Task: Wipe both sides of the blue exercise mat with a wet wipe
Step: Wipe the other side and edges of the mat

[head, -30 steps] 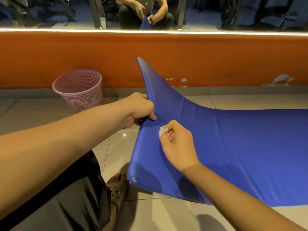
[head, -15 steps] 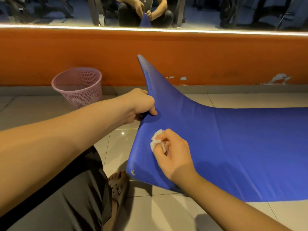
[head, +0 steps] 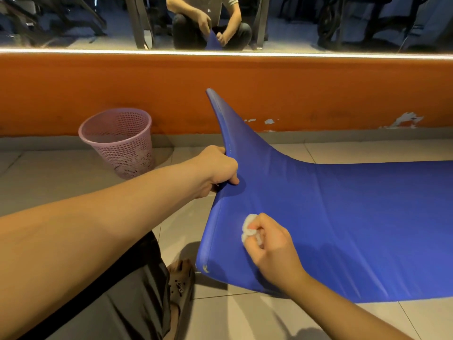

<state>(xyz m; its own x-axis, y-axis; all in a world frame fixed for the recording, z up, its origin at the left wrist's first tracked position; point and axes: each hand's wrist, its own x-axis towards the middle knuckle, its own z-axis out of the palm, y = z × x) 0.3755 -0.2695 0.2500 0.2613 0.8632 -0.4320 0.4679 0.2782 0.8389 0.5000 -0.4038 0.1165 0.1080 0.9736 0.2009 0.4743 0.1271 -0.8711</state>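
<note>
Head view: 1 mat (head: 343,217), edge in left hand (head: 217,171) grip; 1 wipe (head: 248,228) in right hand (head: 274,251) pinch; 1 basket (head: 120,141).

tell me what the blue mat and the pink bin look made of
Blue mat: likely soft foam or rubber, matte; it bends in a smooth curve where the left hand grips its edge. Pink bin: looks moulded plastic, open lattice wall, solid rim.

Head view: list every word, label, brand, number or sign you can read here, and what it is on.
No legible text anywhere in this view.
Brown clog sandal: a small pale mark on its upper, too blurred to read.
Blue foam exercise mat, crumpled white wet wipe, pink plastic mesh basket: no print visible.
</note>
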